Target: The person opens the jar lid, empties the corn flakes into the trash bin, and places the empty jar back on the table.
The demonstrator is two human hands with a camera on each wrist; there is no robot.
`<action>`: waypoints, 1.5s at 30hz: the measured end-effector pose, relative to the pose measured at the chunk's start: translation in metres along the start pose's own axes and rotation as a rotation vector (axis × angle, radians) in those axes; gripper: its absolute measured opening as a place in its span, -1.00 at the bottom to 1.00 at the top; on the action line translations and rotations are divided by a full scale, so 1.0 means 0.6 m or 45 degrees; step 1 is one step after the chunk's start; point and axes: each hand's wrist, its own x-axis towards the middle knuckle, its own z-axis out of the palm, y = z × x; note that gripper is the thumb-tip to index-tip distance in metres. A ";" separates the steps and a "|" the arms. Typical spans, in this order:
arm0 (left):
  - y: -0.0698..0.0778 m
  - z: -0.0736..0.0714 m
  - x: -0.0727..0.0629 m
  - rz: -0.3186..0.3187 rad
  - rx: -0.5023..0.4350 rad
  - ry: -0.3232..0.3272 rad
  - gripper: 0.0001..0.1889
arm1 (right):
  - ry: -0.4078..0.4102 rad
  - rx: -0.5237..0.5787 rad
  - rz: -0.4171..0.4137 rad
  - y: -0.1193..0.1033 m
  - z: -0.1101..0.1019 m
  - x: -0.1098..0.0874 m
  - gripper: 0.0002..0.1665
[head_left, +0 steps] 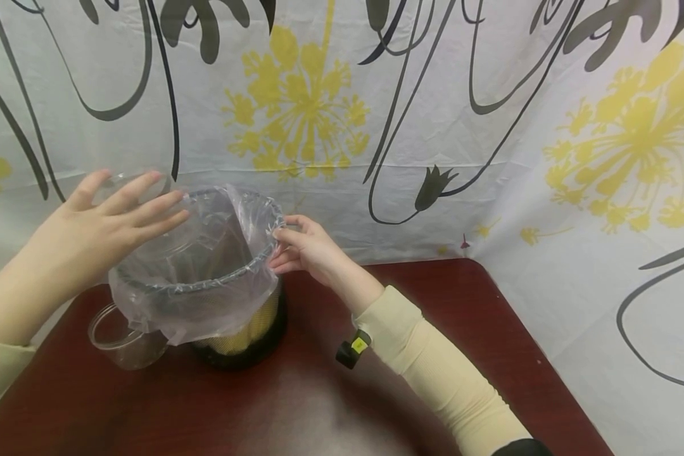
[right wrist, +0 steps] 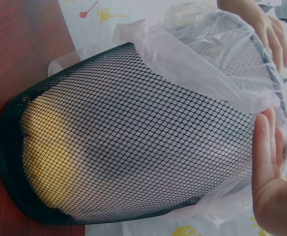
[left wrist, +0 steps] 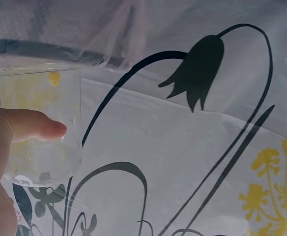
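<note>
A black mesh waste bin (right wrist: 148, 128) stands on the table, a translucent plastic bag (head_left: 205, 310) folded over its rim. My right hand (head_left: 310, 247) holds the bin's right rim, fingers outside over the bag and thumb at the edge. At the left side of the bin's mouth, my left hand (head_left: 105, 221) holds a clear plastic container (left wrist: 45, 147); its thumb lies against the container's wall in the left wrist view. Through the mesh, something yellow (right wrist: 50, 152) shows at the bottom of the bin; its kind is unclear.
Another clear round container (head_left: 131, 345) sits on the dark red table (head_left: 342, 392), left of the bin. Behind the table hangs a white sheet (head_left: 319, 145) with yellow and grey flower prints. The table's right edge slopes toward the lower right.
</note>
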 end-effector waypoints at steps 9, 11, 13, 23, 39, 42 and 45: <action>-0.007 0.000 -0.020 -0.063 -0.011 -0.070 0.06 | -0.010 -0.004 -0.013 -0.003 0.001 -0.001 -0.42; -0.007 0.000 -0.021 -0.070 -0.013 -0.067 0.04 | -0.011 -0.005 -0.013 -0.004 0.001 -0.001 -0.42; -0.007 -0.001 -0.021 -0.074 -0.012 -0.073 0.03 | -0.012 -0.003 -0.014 -0.004 0.001 -0.002 -0.43; -0.004 -0.005 -0.008 -0.054 0.004 -0.029 0.04 | -0.012 0.006 -0.013 -0.003 0.001 0.001 -0.41; 0.002 -0.001 -0.014 -0.096 -0.013 -0.059 0.06 | -0.002 0.002 0.002 0.000 0.001 -0.002 -0.40; 0.002 0.001 -0.021 -0.103 -0.007 -0.071 0.05 | -0.004 0.003 0.000 0.000 0.000 -0.002 -0.42; 0.002 0.003 -0.021 -0.090 0.008 -0.069 0.05 | -0.005 0.002 -0.005 0.001 0.000 -0.003 -0.42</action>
